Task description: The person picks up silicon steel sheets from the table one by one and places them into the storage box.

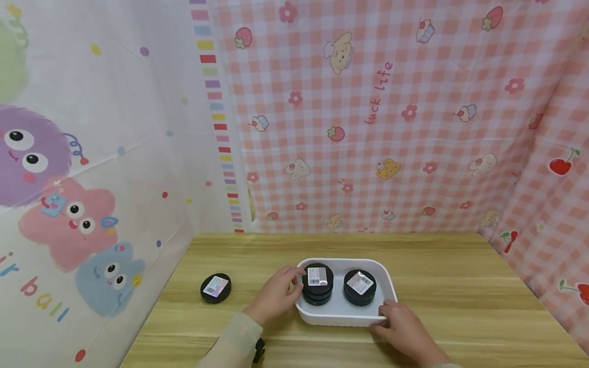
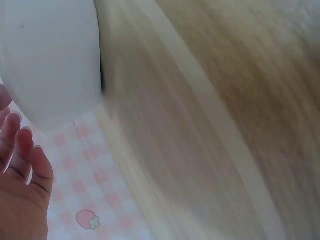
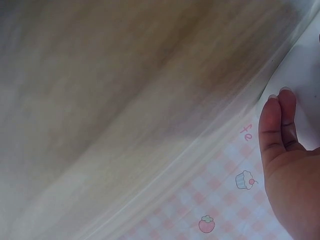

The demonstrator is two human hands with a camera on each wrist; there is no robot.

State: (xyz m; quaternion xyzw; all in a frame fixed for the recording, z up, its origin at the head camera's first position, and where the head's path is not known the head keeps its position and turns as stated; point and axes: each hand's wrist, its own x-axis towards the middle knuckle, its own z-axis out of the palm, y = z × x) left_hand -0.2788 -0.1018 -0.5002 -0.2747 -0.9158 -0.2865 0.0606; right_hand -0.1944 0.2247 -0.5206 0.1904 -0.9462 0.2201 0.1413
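Observation:
A white plastic bin [image 1: 338, 320] stands on the wooden table, its wall [image 2: 55, 55] filling the upper left of the left wrist view. In it, a stack of round, flat black containers [image 1: 317, 294] with a silvery label on top sits at left. A second stack [image 1: 360, 296], labelled the same way, sits at right. My left hand [image 1: 275, 295] holds the bin's left rim, fingertips close beside the left stack. With fingers over the rim, my right hand [image 1: 405, 326] grips the front right corner. Another black container [image 1: 216, 288] lies alone, left of the bin.
The wooden table [image 1: 442, 271] runs back to a pink checked cloth [image 1: 359, 153]. Cloths with printed figures hang along the left [image 1: 92, 168] and right sides. A dark object [image 1: 259, 351] shows at my left wrist.

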